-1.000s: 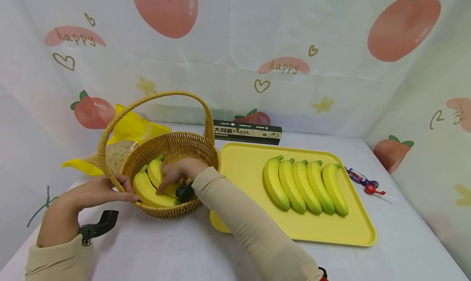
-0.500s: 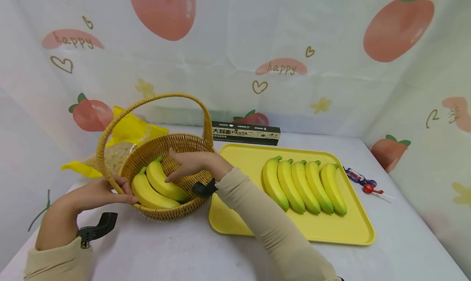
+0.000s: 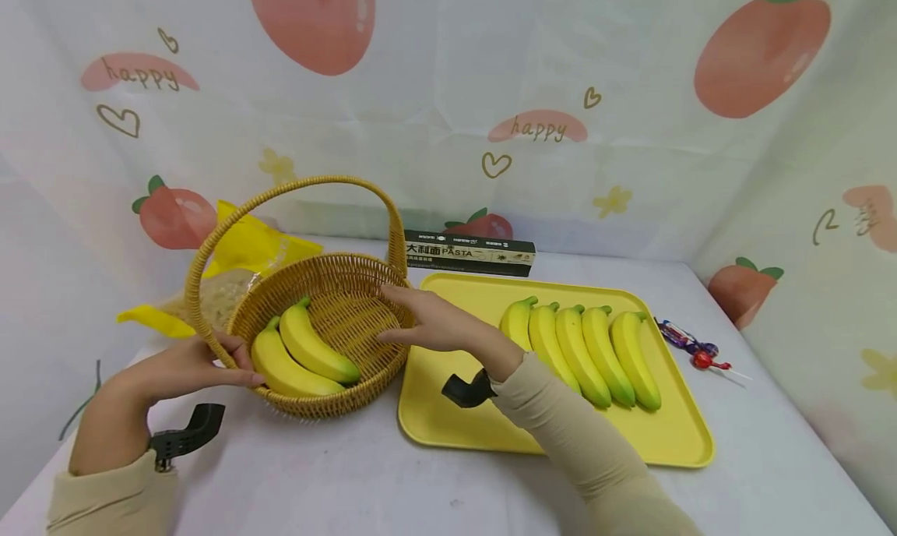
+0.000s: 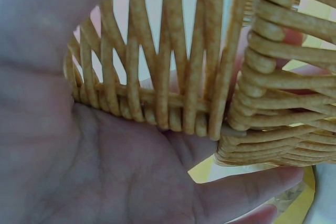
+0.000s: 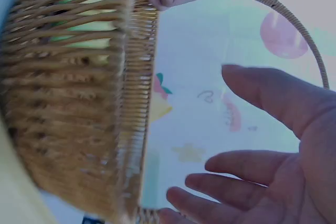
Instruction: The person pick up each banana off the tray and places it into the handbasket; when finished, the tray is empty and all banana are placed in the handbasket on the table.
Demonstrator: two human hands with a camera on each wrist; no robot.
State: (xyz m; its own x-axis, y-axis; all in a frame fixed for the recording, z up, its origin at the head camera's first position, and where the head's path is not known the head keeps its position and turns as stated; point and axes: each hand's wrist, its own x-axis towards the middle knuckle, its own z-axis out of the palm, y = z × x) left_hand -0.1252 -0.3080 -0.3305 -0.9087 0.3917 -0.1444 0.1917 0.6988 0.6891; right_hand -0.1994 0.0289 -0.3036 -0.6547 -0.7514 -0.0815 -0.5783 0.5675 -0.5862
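Two yellow bananas with green tips, one [image 3: 318,347] beside the other [image 3: 286,368], lie in the left part of a round wicker basket [image 3: 364,318]. My left hand [image 3: 189,364] grips the basket's rim at the base of its tall handle; in the left wrist view the palm [image 4: 121,171] wraps the woven wicker. Over the basket's right rim and the tray's left end hovers my right hand [image 3: 441,322], holding nothing. Its thumb and fingers [image 5: 231,198] stand apart in the right wrist view. Several more bananas [image 3: 582,353] lie in a row on a yellow tray [image 3: 455,427].
Behind the basket leans a yellow and clear bag [image 3: 259,244]. A black pasta box [image 3: 469,253] lies behind the tray. Wrapped candies [image 3: 683,337] and a red lollipop [image 3: 703,360] lie to the tray's right. A printed cloth backdrop [image 3: 420,92] closes off the back.
My right hand has let go of the upper banana, which stays in the basket, and has moved up and right toward the tray. The left hand keeps its hold on the basket.
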